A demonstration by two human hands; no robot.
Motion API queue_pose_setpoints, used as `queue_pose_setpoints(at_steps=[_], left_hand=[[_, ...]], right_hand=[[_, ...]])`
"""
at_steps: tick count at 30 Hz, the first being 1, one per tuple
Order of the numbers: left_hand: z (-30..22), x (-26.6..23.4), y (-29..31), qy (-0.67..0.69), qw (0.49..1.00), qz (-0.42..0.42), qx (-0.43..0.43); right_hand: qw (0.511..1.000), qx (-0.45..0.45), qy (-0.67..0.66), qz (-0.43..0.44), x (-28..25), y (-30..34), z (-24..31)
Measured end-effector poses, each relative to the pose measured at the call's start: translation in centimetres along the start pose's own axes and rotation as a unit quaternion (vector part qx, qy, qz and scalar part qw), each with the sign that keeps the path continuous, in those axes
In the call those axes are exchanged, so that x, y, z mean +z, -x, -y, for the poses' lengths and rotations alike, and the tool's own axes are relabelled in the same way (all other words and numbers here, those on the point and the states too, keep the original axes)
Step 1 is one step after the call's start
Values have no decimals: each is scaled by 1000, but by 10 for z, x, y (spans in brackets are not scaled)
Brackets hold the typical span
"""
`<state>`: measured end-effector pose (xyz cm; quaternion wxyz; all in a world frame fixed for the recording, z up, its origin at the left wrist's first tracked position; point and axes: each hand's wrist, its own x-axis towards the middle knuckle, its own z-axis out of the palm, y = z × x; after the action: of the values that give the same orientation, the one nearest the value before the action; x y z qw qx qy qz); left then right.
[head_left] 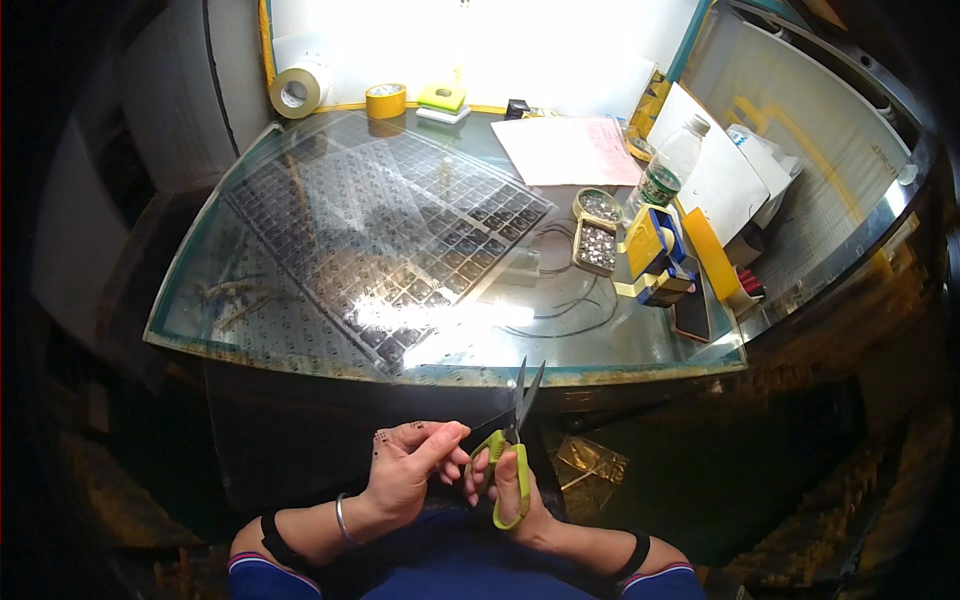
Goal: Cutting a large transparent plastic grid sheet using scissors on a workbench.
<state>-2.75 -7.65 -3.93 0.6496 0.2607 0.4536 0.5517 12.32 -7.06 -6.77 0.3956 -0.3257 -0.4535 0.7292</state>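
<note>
Across the lit workspace, we list first one glass-topped table, its far side bright with glare. Next, one dark gridded panel of many small square cells, lying aslant with clear patterned sheeting over part of it. One pink paper sheet, flat towards the back. One clear bottle with a green lower part, at the right, beside one blue-and-yellow tape dispenser. Near us, before the table edge: one left hand, thumb and forefinger pinched together; one right hand, fingers wrapped through the handles of one pair of lime-handled scissors, blades parted and pointing away from the body. One wide tape roll and one yellow tape roll, both at the back left. Two small tins, one round and one rectangular, holding shiny bits. Smallest, one thin dark strip, held at the left fingertips and running up to the scissors; whether it passes between the blades or behind them, we cannot tell. As to progress, we judge the cut not yet closed, since the blades stand apart; we find no severed piece distinguishable near the hands, and how much cutting is left we cannot tell.
</note>
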Motion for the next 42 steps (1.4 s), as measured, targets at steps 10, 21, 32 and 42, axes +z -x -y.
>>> queue_pose_setpoints(at_steps=[10,21,32,42], left_hand=[[-14,-20,13,-46,999,-1,-29],[-77,-70,74,11,973,-229,-11],[-115,-254,159,-28,862,-442,248],[-104,-342,176,-29,932,-310,187]], right_hand=[[986,155,56,32,-18,16,20],[1000,18,19,11,-37,-7,31],[978,37,132,159,-26,-22,44],[993,39,110,7,-44,-25,55]])
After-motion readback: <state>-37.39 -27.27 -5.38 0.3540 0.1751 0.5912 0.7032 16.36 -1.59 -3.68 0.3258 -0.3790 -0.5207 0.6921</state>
